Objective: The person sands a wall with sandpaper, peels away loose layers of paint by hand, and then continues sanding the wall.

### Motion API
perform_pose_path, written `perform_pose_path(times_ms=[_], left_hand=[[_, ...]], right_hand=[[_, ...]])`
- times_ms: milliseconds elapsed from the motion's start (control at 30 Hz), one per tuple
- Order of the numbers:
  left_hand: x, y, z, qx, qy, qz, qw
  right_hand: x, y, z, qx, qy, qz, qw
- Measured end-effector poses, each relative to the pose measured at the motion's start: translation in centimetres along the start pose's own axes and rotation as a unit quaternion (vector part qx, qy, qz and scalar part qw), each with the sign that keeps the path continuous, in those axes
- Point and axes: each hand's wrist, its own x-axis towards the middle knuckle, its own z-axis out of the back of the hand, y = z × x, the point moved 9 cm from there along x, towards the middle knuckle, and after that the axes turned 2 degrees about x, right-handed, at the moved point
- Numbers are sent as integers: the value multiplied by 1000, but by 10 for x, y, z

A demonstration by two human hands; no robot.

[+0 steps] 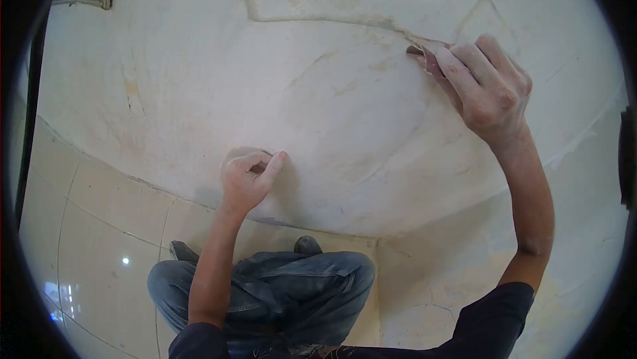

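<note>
Against the wall (332,107), right hand (488,83) raised, fingers curled.

Soft, fairly bright, cool daylight falls evenly over the pale wall (252,87), which looks slightly hazy and low in contrast. Faint, soft-edged shadows lie beside the left hand (249,180), and a broader, darker one spreads over the lower wall near the right arm (531,193). On the glossy floor tiles (113,213) there is one small white glare spot, with bluish-white reflections at the lower left. The wide-angle view bends straight lines, and its rounded edges fade to black corners. Fine detail is somewhat soft.
</note>
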Motion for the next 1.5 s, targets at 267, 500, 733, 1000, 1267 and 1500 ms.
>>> perform_pose_path(times_ms=[267,500,733,1000,1267,1500], left_hand=[[-2,0,-2,-26,-11,4,1000],[-1,0,-1,-24,-11,-5,1000],[-2,6,-1,-22,-2,15,1000],[-1,3,-1,-23,-8,2,1000],[1,7,-1,-47,-2,49,998],[0,6,-2,-63,-6,16,998]], right_hand=[[-12,-3,5,-26,-14,-26,999],[9,1,-1,1,-44,-29,999],[1,-11,2,-32,-7,-16,999],[12,-6,0,-14,-11,-13,1000],[17,-3,-1,-9,-15,-14,1000],[13,-7,4,16,-8,15,1000]])
